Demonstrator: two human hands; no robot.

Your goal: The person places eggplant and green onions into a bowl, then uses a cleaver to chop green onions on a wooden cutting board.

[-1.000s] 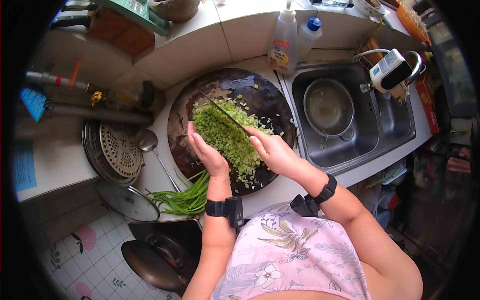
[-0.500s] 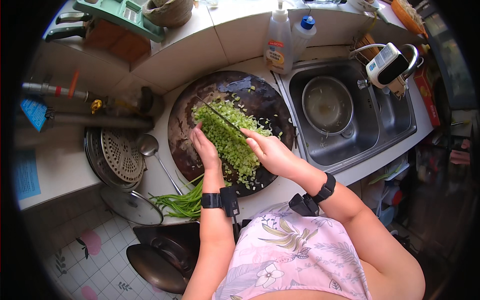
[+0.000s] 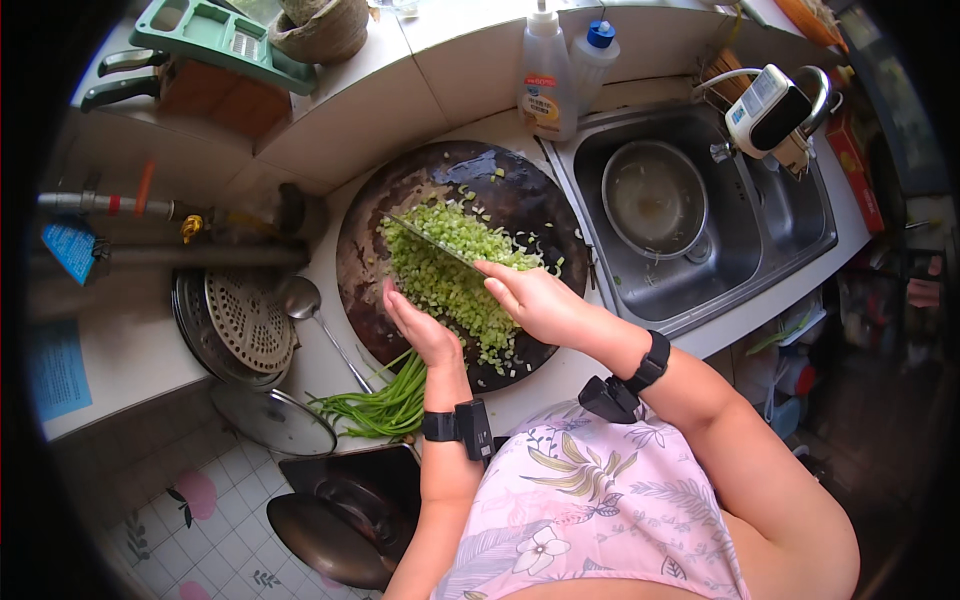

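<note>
Knife slanting through a mound of chopped greens, mid-board
Right hand is gripping the handle; left's staying empty, fingers extended alongside the pile. Behind the round board, a pump bottle is sporting a red-and-orange printed label.

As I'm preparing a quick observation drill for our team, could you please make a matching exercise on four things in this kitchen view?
Column one
1. Right hand
2. Left hand
3. Metal bowl
4. Ladle

Column two
A. Inside the larger basin of the sink
B. Between the perforated disc and the round board
C. Gripping the knife
D. Open, beside the chopped greens

Right pairs: 1-C, 2-D, 3-A, 4-B.
</note>
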